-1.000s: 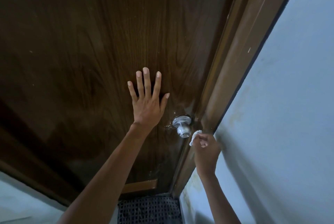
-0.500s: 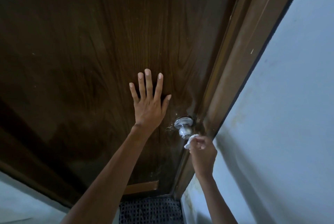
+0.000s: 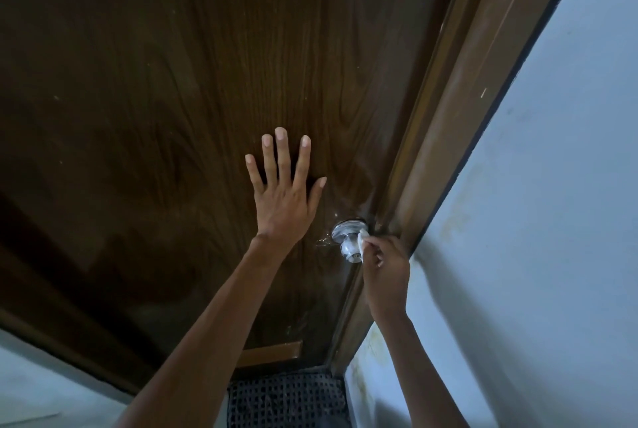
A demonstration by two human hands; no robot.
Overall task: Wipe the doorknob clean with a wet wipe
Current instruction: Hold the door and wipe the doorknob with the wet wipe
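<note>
A silver round doorknob [image 3: 346, 244] sticks out of a dark brown wooden door [image 3: 207, 82], close to the door's right edge. My right hand [image 3: 385, 267] pinches a small white wet wipe [image 3: 362, 240] and holds it against the knob's right side. My left hand [image 3: 284, 191] lies flat on the door just left of and above the knob, fingers spread and straight. The right part of the knob is hidden behind the wipe and my fingers.
A brown door frame [image 3: 459, 110] runs along the door's right edge. To its right is a pale blue wall [image 3: 552, 220]. A dark woven mat [image 3: 286, 400] lies on the floor at the foot of the door.
My right hand has moved up and left from below the knob, bringing the wipe onto the knob's right side. My left hand has stayed flat on the door.
</note>
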